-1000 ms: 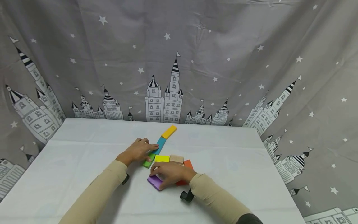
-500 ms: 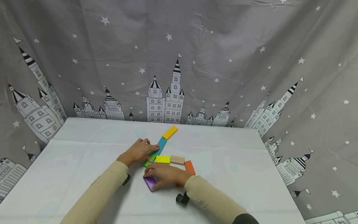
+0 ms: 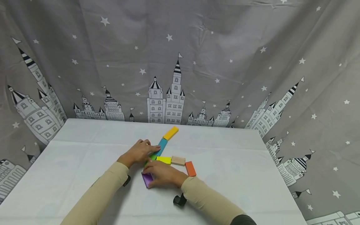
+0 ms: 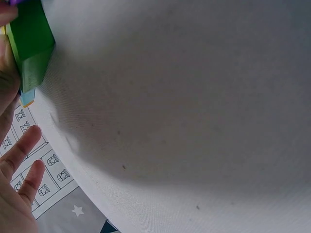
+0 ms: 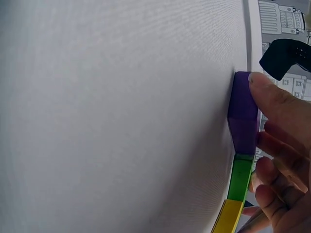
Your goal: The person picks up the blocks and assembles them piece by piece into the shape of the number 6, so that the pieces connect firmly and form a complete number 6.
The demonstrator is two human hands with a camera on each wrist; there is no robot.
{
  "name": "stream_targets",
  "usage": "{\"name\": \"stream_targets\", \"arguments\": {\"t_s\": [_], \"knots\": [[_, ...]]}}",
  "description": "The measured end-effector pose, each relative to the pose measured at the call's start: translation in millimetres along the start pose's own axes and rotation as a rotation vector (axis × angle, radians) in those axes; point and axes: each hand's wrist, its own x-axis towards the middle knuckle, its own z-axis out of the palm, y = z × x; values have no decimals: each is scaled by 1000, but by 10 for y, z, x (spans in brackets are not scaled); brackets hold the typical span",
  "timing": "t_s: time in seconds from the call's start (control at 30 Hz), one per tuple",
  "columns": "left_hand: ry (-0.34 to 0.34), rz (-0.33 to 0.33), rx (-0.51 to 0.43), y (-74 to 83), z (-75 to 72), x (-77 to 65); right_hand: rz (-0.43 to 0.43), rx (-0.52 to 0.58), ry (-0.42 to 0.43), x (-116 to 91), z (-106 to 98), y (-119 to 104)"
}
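A line of flat blocks runs diagonally on the white table: a yellow block farthest, then a blue block, then a green block. My left hand rests flat on the green block, its fingertips touching the blue one. My right hand holds a purple block at the green block's near end. In the right wrist view the thumb presses the purple block, which touches the green block.
A bright yellow block, a plain wooden block and an orange block lie right of the line. A grey curtain printed with castles and stars hangs behind and beside the table.
My right hand has slid the purple block to the left, up to the green block's near end, uncovering the orange block. The left hand has stayed in place.
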Motion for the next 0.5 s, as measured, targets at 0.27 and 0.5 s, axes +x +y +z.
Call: {"name": "stream_targets", "arguments": {"t_s": [0.27,0.5], "knots": [[-1,-5,-8,-8,7,9,28,-30,47,33,34,-10],[23,7,-13,-17,17,-7,38,-50,80,51,60,-35]]}}
